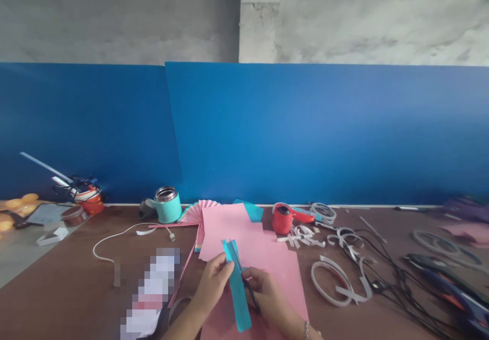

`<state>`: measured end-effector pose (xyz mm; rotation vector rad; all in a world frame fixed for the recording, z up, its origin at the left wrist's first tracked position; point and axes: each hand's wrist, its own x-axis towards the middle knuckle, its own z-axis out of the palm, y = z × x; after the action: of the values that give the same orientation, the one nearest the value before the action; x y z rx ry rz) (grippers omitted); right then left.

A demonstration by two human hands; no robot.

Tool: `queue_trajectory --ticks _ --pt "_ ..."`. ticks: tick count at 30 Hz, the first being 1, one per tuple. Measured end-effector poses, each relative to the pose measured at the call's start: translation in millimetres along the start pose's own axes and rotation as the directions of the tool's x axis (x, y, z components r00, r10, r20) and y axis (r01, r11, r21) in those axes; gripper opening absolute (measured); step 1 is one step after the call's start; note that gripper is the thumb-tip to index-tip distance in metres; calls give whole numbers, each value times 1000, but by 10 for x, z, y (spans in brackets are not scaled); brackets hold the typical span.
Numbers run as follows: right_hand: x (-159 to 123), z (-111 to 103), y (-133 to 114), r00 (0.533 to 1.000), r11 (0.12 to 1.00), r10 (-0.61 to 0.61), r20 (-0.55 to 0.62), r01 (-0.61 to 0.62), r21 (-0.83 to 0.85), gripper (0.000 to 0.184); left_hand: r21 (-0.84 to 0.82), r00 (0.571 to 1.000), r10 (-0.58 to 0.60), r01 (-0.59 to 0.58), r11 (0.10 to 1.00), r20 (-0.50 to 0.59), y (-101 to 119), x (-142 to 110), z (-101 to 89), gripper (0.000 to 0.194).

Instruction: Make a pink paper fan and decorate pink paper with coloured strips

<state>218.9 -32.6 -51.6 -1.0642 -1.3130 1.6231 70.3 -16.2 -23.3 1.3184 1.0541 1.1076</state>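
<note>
My left hand is closed on a narrow turquoise paper strip, its thumb pressed on the strip's left edge. Dark-handled scissors are in my right hand, which is closed round the handles. The scissor blades lie along the upper part of the strip and point away from me, with paper on both sides of them. Beneath both hands are overlapping pink paper sheets. A pink pleated paper fan lies behind them to the left.
A turquoise open-topped cup stands at the back left, near a white cable. A red container sits back right beside white paper scraps. Tape loops and black cables lie right. A blue partition borders the back.
</note>
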Motion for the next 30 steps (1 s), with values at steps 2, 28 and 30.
queue_trajectory --ticks 2,28,30 --pt "-7 -12 -7 1000 1000 4 -21 -4 -21 22 14 1000 -7 7 1000 5 14 -1 -2 29" --pt "83 -589 11 801 623 -464 -379 -10 -782 43 675 905 212 105 730 -369 -341 306 -592 47" --pt "97 -593 19 803 629 -461 -379 -6 -778 43 626 885 231 83 775 -403 -326 352 -594 40"
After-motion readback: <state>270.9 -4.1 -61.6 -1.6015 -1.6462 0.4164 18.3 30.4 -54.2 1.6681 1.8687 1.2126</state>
